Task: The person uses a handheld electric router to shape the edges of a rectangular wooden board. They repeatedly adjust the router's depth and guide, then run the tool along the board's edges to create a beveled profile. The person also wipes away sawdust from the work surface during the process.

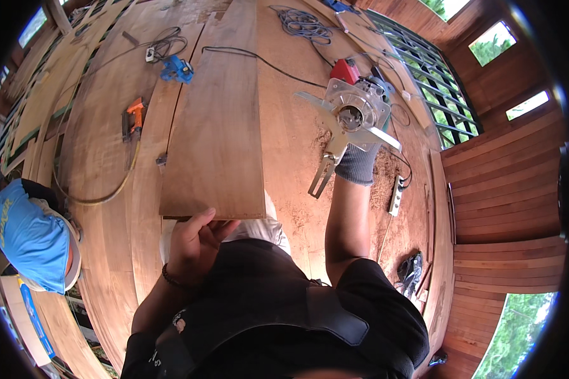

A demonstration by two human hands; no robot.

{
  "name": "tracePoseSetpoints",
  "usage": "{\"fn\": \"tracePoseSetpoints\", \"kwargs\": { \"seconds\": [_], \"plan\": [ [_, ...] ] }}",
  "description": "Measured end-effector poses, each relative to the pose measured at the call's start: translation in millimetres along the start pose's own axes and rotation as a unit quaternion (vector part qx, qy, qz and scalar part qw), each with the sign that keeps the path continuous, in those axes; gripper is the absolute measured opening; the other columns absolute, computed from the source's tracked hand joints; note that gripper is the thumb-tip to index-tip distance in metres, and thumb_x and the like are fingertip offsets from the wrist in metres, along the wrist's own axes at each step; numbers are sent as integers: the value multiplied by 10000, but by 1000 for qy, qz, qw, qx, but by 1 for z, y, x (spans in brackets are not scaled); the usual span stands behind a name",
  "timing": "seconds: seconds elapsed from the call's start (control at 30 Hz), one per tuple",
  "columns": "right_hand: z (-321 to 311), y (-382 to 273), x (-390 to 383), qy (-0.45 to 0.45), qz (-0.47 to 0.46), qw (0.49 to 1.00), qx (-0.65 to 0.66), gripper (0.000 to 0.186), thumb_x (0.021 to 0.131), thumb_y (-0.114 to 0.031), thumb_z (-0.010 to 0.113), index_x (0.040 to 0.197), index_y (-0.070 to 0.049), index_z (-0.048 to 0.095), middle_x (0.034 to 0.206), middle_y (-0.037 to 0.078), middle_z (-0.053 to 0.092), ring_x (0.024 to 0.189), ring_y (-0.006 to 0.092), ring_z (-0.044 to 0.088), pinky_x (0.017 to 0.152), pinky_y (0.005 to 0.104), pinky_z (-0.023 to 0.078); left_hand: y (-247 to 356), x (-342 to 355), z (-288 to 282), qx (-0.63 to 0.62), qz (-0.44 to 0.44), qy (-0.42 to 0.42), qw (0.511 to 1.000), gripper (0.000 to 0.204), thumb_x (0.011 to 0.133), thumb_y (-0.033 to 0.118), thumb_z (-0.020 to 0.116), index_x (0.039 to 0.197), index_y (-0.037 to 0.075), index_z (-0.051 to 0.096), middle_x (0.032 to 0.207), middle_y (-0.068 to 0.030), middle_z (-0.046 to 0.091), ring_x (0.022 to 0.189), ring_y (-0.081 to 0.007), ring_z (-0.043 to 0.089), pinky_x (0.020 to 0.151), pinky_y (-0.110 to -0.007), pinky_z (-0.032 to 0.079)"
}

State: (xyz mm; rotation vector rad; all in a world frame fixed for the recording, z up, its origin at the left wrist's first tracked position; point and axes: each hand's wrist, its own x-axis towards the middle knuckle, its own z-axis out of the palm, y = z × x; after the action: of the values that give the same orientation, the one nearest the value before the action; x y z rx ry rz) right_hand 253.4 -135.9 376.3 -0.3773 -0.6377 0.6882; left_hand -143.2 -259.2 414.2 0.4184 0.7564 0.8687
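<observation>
Board (pixel 218 139) | left: orange nailer (pixel 134 112), blue planer (pixel 177 70) perhaps | right: power strip (pixel 396 197)

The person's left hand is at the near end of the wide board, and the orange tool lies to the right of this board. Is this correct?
Not quite: in the head view, the orange tool lies to the left of the wide board. The left hand is indeed at the board's near end.

The left fingers (pixel 225 231) partly hide beneath the plank (pixel 216 139); those of the gloved right hand (pixel 358 164) vanish behind the power tool (pixel 354 114).
</observation>
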Motion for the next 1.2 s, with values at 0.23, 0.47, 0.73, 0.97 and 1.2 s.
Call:
{"fn": "tracePoseSetpoints", "kwargs": {
  "seconds": [0.23,0.47,0.73,0.97,1.2],
  "plan": [
    [-2,5,-1,-53,-22,998,1,292,1048,-308,548,1184,-66,638,1077,113,711,966,270,714,859,439,629,5,9,4,-14,18,-13,1000,281,1041,109,536,1265,-51,596,1288,-150,676,1237,-267,645,1096,-476,520],
    [60,-4,2,98,192,972,99,538,953,-504,649,1227,-44,597,1039,175,719,877,353,723,809,517,630,17,11,14,-15,58,-73,996,377,1044,83,507,1406,-23,504,1375,-156,632,1273,-305,633,1107,-491,525],
    [127,-3,12,2,142,989,-32,477,936,-320,745,1298,-64,572,1054,133,701,893,296,729,789,436,642,46,13,34,-7,153,-138,978,454,1042,39,485,1490,-18,431,1420,-188,601,1311,-344,615,1111,-531,524],
    [157,2,22,-108,114,964,-216,344,965,-308,721,1219,-87,650,1000,46,692,785,165,705,663,304,604,49,14,38,-41,150,-168,974,356,1047,46,526,1400,2,540,1354,-135,651,1274,-307,639,1118,-519,509],
    [164,19,42,-170,67,943,-278,309,988,-287,680,1205,-69,658,1005,51,693,793,163,710,691,306,619,53,18,31,-65,151,-154,974,247,1034,42,568,1268,13,642,1199,-85,715,1162,-270,695,1096,-516,530]
  ]
}}
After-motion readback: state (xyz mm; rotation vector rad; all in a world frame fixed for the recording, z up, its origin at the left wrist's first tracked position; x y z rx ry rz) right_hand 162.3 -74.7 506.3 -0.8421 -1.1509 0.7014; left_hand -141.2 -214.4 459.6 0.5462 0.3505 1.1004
